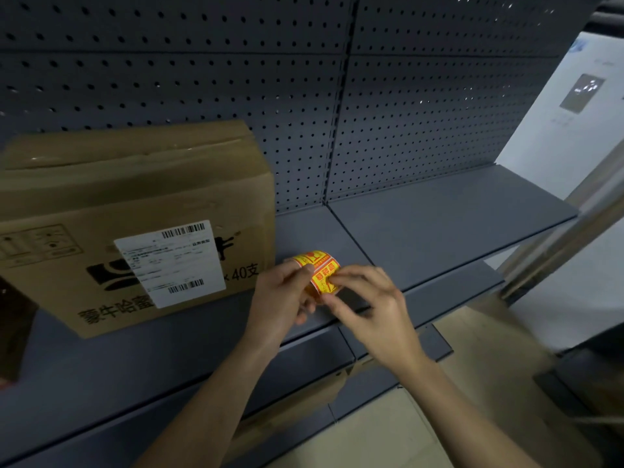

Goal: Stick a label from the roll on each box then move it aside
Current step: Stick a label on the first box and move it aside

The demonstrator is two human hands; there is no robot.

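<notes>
A brown cardboard box (pixel 135 211) with a white shipping label (pixel 170 261) stands on the grey shelf (pixel 439 217) at the left. Just right of it, above the shelf's front edge, my left hand (pixel 280 298) grips a roll of yellow and red labels (pixel 319 270). My right hand (pixel 368 309) pinches at the outer label on the roll's front with thumb and fingertips. The lower part of the roll is hidden behind both hands.
A grey pegboard wall (pixel 405 113) backs the shelf. A dark object (pixel 13 325) pokes in at the left edge. A white panel (pixel 567 123) leans at the right. Cardboard (pixel 489 349) lies on a lower level below the shelf.
</notes>
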